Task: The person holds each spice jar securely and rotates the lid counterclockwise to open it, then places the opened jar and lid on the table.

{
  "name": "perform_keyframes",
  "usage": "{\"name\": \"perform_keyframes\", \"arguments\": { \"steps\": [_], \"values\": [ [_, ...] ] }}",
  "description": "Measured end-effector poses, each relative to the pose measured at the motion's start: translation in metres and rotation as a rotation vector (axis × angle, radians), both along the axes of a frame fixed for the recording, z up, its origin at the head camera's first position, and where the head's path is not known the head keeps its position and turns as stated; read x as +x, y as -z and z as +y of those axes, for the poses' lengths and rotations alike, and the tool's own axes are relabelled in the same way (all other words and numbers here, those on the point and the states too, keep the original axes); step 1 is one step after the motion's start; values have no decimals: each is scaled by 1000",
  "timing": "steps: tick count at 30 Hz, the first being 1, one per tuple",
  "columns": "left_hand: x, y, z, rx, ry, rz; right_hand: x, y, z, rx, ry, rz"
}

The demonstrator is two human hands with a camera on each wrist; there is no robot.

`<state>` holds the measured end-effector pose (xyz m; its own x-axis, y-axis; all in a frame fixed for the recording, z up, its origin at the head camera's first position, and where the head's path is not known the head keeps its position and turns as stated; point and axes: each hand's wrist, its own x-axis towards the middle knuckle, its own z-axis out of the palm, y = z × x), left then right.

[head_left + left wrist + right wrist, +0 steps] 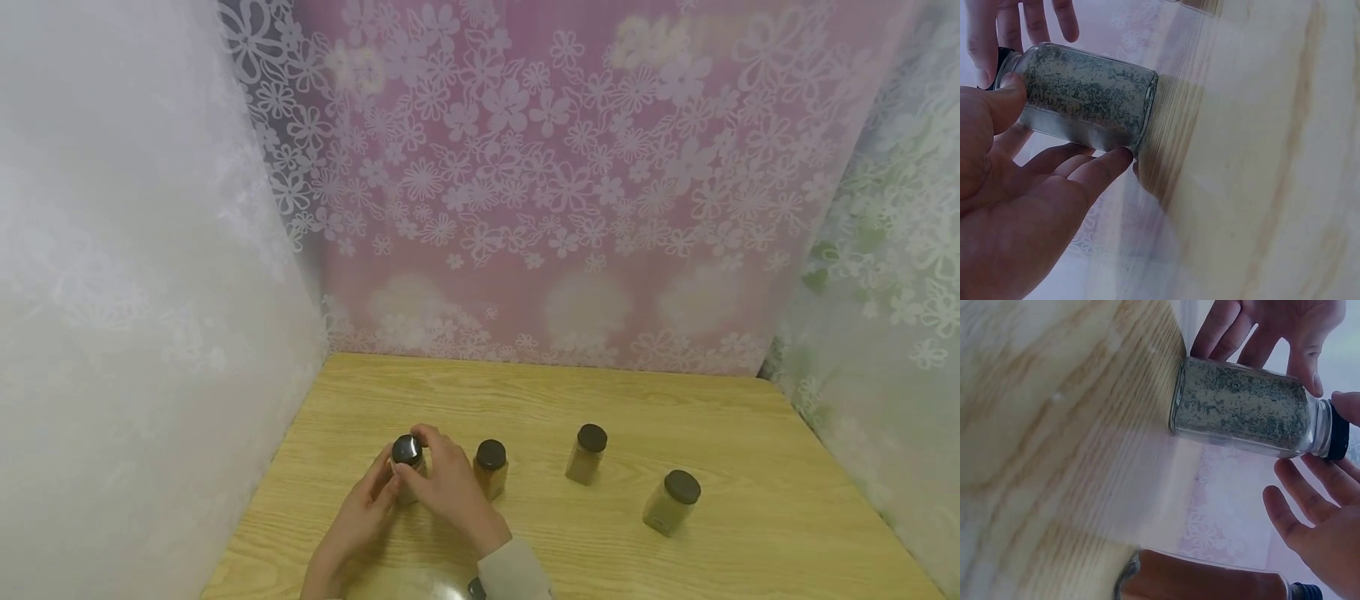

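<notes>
A square glass jar [1241, 406] of dried green herb flakes, with a black lid [1339, 434], stands at the left of the wooden table. My left hand [358, 512] holds the jar's body, thumb near its shoulder and fingers along the opposite side, as the left wrist view shows. From the other side, my right hand [453, 492] grips the lid between thumb and fingers. The lid sits on the jar's neck. In the left wrist view the jar [1085, 87] shows its flakes plainly, while most of the lid is hidden behind fingers.
Just right of my hands stands a black-lidded jar of orange-brown powder [490, 482]. Two more black-lidded jars, one brownish [582, 467] and one greenish [666, 512], stand farther right. A small dark object [476, 588] shows beside my right sleeve. Flower-patterned sheets surround the table [525, 400].
</notes>
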<state>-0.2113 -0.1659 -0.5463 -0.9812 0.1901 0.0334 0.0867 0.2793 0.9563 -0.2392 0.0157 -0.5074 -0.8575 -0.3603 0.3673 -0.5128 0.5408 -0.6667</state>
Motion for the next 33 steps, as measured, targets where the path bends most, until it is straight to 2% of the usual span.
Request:
{"name": "perform_keyframes", "arguments": {
  "steps": [5, 9, 15, 25, 33],
  "values": [
    [0, 0, 0, 5, 1, 4, 0, -1, -1, 66, 10, 133],
    [-1, 0, 1, -2, -8, 10, 1, -4, 0, 34, 32, 221],
    [-2, -1, 0, -8, -9, 19, 1, -6, 1, -57, 43, 190],
    [-1, 0, 0, 1, 0, 21, 4, -5, 4, -71, -5, 190],
    [-1, 0, -2, 6, 14, 28, 7, -4, 7, -43, -30, 196]
  ]
}}
